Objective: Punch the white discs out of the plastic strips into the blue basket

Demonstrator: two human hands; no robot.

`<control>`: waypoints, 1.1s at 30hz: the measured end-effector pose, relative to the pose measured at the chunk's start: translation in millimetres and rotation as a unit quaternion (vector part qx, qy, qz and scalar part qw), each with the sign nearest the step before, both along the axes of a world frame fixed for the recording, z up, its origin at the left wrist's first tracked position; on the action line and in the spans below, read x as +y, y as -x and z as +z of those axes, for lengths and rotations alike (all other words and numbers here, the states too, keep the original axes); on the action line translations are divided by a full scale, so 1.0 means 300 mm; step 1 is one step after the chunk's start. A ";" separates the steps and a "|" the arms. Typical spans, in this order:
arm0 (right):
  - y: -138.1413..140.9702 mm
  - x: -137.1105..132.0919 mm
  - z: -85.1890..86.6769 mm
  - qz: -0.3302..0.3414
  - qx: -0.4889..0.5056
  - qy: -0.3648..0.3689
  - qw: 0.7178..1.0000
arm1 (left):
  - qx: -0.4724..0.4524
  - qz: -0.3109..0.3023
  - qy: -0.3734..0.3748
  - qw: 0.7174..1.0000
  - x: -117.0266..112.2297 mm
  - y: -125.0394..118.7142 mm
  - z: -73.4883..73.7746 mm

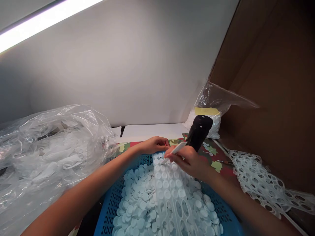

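A white plastic sheet point(169, 183) lies lengthwise over a blue basket point(107, 205). Round discs sit in the rows of its far part, while its near part is a lattice of open holes. Many loose white discs point(140, 209) fill the basket under it. At the sheet's far edge my left hand point(156, 145) is closed, fingers curled; it seems to pinch the edge. My right hand point(188, 159) grips a slim white stick-like tool point(179, 147), its tip pointing down at the discs on the left rows.
A large clear plastic bag point(64, 147) with white contents spreads on the left. Behind my right hand stands a black handle-like object point(199, 131). Farther back is a bag of white pieces point(215, 126). Empty holed strips point(258, 178) lie on the right, beside a brown panel point(270, 98).
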State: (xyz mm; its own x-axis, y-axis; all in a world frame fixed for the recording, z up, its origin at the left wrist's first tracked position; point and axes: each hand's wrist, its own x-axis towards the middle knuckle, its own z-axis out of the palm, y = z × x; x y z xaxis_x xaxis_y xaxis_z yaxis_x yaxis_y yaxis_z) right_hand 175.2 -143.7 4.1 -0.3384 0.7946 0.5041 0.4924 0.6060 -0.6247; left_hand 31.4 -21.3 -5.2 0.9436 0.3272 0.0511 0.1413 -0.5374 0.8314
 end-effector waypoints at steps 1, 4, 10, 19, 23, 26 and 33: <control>-0.001 -0.002 0.001 -0.021 0.041 -0.003 0.999 | 0.004 -0.002 -0.002 1.000 -0.002 0.000 0.004; -0.004 -0.005 0.006 -0.061 0.133 0.003 0.989 | 0.010 -0.011 -0.002 1.000 -0.007 0.001 0.016; -0.001 -0.002 0.006 -0.015 0.096 0.037 0.995 | 0.008 -0.008 -0.002 1.000 -0.009 -0.001 0.018; 0.007 0.000 0.012 0.011 -0.015 0.021 1.000 | 0.003 0.000 0.007 1.000 -0.007 -0.003 0.008; 0.019 0.001 0.017 0.057 -0.117 0.006 0.991 | -0.002 0.002 0.025 1.000 -0.007 -0.003 0.006; 0.019 -0.003 0.017 0.040 -0.079 0.017 0.996 | -0.002 0.004 0.018 1.000 -0.007 -0.002 0.006; 0.012 -0.020 0.017 -0.016 0.137 0.058 0.989 | 0.008 -0.014 0.002 1.000 -0.011 -0.001 0.017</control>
State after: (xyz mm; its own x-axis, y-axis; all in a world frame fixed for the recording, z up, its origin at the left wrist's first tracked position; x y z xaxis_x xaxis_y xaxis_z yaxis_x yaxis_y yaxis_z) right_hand 171.7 -149.7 9.2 -0.1761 0.8609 0.4774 0.3127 0.5088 -0.8021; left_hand 31.8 -24.7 0.0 0.9530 0.3008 0.0353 0.1390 -0.5380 0.8314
